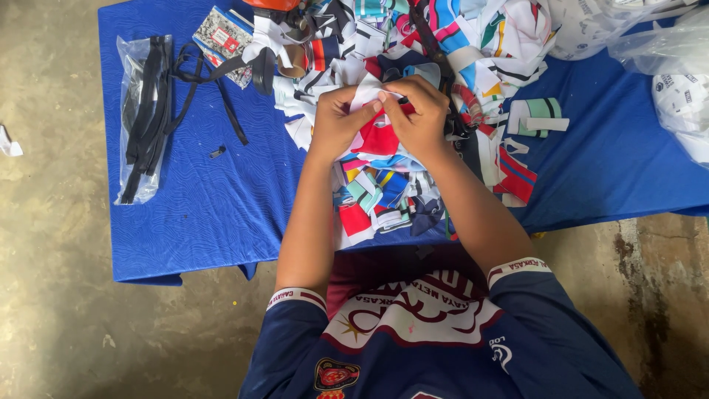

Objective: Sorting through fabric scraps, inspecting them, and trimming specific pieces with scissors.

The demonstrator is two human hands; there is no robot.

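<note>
Both hands meet over a heap of coloured fabric scraps (384,192) on a blue-covered table (214,207). My left hand (336,118) and my right hand (421,114) pinch the same small red and white fabric piece (378,137) between thumbs and fingers, its white top edge at my fingertips. The piece hangs just above the heap. More striped and multicoloured scraps (487,37) are piled behind the hands.
A clear plastic bag of black straps (142,118) lies at the table's left, with loose black straps (221,89) beside it. White plastic bags (665,66) sit at the right. A small patterned packet (221,37) is at the back. Concrete floor surrounds the table.
</note>
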